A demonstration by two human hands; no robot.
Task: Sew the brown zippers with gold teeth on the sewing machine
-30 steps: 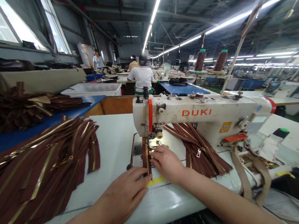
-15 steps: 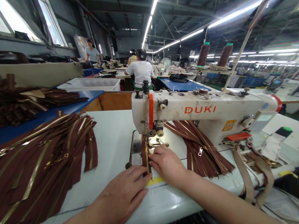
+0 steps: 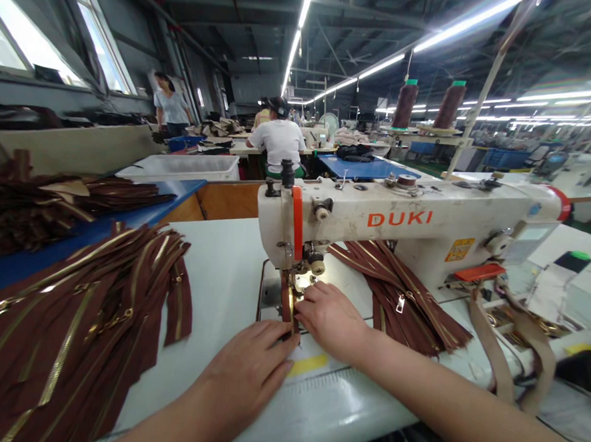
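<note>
A white DUKI sewing machine (image 3: 400, 221) stands on the pale table (image 3: 221, 296). A brown zipper strip with gold teeth (image 3: 287, 300) lies under its presser foot. My left hand (image 3: 246, 375) lies flat on the table, fingers stretched, its fingertips pressing the strip's near end. My right hand (image 3: 327, 316) rests just right of the needle, fingers curled down onto the strip beside the foot. A yellow tape mark (image 3: 309, 364) shows between my hands.
A large heap of brown zippers (image 3: 79, 314) covers the table's left. More zippers (image 3: 401, 294) lie behind the machine arm. Beige straps (image 3: 513, 347) hang at right. Thread cones (image 3: 405, 104) stand behind. Other workers stand and sit at far benches.
The zipper strip has fed away from me under the foot; both hands have slid forward with it, leaving the yellow tape mark more exposed.
</note>
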